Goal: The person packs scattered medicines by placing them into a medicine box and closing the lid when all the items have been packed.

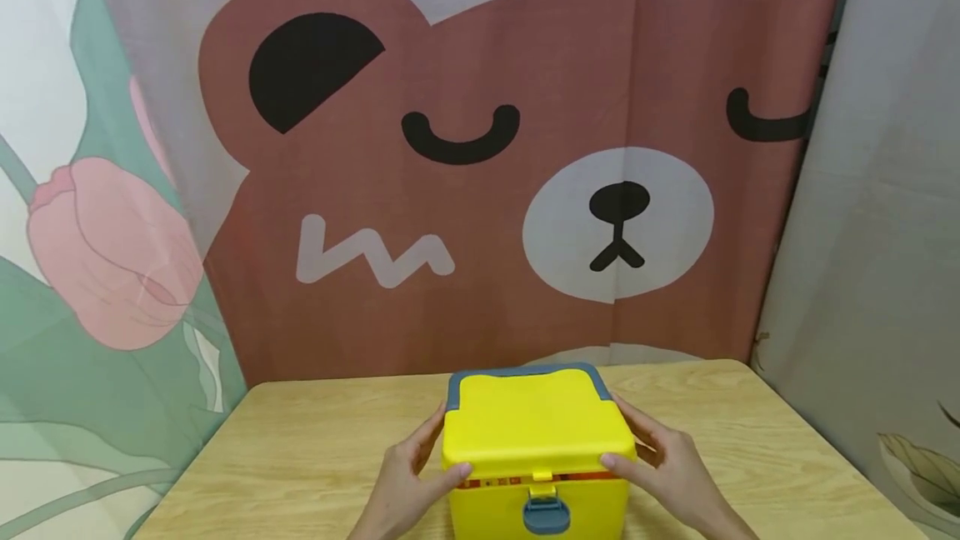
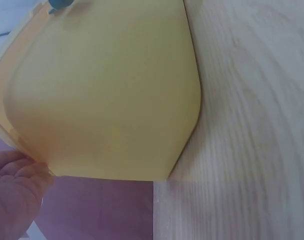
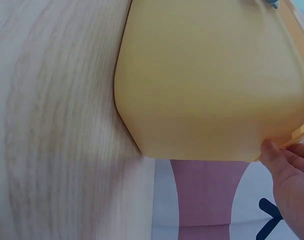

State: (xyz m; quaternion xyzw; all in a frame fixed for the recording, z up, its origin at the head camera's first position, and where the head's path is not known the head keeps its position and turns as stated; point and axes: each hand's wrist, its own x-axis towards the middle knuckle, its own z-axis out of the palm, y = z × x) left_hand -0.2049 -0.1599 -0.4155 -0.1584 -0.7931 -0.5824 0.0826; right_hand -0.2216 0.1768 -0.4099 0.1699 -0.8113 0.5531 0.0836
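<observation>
A yellow plastic storage box (image 1: 480, 515) stands at the front middle of the table. Its yellow lid (image 1: 540, 432) is edged by a blue-grey handle (image 1: 525, 371). A blue-grey latch (image 1: 546, 517) hangs on the front wall. Between lid and body runs a narrow front gap, where red and orange colours show. My left hand (image 1: 408, 477) holds the lid's left side, thumb at the front corner. On the opposite side my right hand (image 1: 675, 473) grips the lid the same way. Both wrist views show fingers at the rim, above the box's smooth side wall (image 2: 112, 95).
The light wooden table (image 1: 337, 415) extends to both sides of the box. Behind it hangs a curtain (image 1: 480, 215) with a brown bear print. A flower-patterned cloth (image 1: 112, 257) is at the left, a pale grey one (image 1: 885, 232) at the right.
</observation>
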